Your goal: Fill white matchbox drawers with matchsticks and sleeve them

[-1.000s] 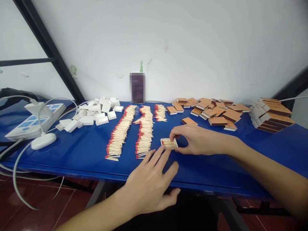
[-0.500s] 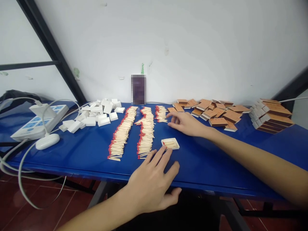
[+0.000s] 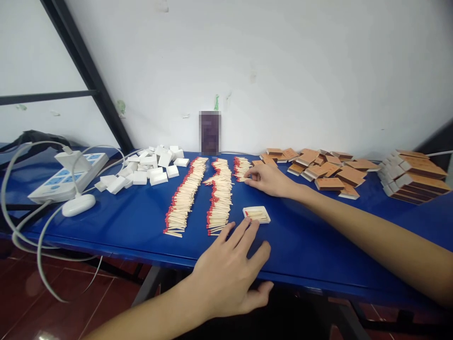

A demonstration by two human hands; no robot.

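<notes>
A small white matchbox tray (image 3: 256, 215) with a few matches in it lies on the blue table (image 3: 123, 222). My left hand (image 3: 230, 274) rests flat at the table's front edge, fingers spread, fingertips just short of the tray. My right hand (image 3: 269, 179) reaches to the short row of red-tipped matches (image 3: 241, 167) at the back, its fingertips pinched at the row's near end. Two longer rows of matches (image 3: 219, 196) lie to the left.
Loose white inner trays (image 3: 148, 165) are heaped at back left. Orange matchbox sleeves (image 3: 318, 167) are scattered at back right, with stacked boxes (image 3: 412, 177) at far right. A power strip (image 3: 67, 174) with cables and a white adapter (image 3: 78, 205) sit at left.
My right hand left the tray and moved back to the short row of matches, where its fingers have closed. The left hand has stayed put by the tray.
</notes>
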